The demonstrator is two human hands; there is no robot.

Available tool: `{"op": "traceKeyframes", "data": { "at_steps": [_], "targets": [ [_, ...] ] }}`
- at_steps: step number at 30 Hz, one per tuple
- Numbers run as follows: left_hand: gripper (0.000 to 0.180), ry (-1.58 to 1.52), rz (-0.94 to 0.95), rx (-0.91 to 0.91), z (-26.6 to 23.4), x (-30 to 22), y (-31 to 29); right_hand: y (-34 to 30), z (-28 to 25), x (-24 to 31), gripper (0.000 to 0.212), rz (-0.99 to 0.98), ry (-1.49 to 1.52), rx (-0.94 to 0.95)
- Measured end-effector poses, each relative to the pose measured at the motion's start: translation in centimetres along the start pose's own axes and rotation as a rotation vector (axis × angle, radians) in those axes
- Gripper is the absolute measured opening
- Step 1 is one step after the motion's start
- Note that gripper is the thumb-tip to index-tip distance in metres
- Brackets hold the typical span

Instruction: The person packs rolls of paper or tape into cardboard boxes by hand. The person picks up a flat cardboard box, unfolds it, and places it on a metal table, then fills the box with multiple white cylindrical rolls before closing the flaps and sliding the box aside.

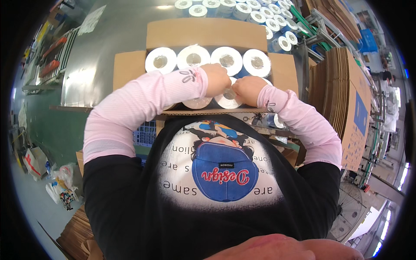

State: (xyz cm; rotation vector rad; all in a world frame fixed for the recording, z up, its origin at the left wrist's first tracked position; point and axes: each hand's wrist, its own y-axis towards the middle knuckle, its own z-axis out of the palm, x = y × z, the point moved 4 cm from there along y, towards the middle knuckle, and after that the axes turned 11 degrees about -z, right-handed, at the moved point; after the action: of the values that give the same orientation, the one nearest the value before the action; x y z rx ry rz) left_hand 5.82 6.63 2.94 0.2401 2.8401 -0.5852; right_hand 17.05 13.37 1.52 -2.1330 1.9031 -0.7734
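An open cardboard box (206, 34) lies in front of me, its flaps folded outward. It holds white rolls in clear wrap, standing on end in two rows; one far-row roll (226, 61) shows its round end and hollow core. My left hand (217, 80) is over the middle of the box, its fingers curled and pinched together. My right hand (250, 90) is just right of it, fingers also curled inward. Both sets of fingertips meet above a near-row roll (228, 99). Whatever they pinch is too small or hidden to make out. My forearms hide part of the near row.
The box rests on a metal table (104, 56). Many more white-and-blue rolls (255, 16) stand at the far right of the table. A tall stack of flattened cartons (333, 82) rises on the right. On the floor at left lie plastic bags (63, 186); a fan (350, 203) stands lower right.
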Motion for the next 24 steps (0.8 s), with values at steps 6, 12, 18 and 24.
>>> {"op": "traceKeyframes", "data": {
  "at_steps": [6, 12, 18, 24],
  "targets": [
    [0.028, -0.227, 0.061, -0.124, 2.9, -0.6, 0.2, -3.0, -1.5, -4.0, 0.016, 0.303, 0.385, -0.557],
    [0.034, 0.008, 0.136, -0.288, 1.7, -2.4, -1.2, -6.7, -1.7, -5.5, 0.012, 0.326, 0.665, -0.918],
    [0.024, -0.048, 0.323, -0.401, 1.5, -2.4, -0.5, -9.2, -4.6, -3.9, 0.017, 0.368, 0.574, -0.956],
    [0.026, -0.916, 0.110, -0.429, -5.0, 3.9, -0.1, -12.6, -4.9, -3.7, 0.016, 0.359, 0.686, -1.121]
  ]
}}
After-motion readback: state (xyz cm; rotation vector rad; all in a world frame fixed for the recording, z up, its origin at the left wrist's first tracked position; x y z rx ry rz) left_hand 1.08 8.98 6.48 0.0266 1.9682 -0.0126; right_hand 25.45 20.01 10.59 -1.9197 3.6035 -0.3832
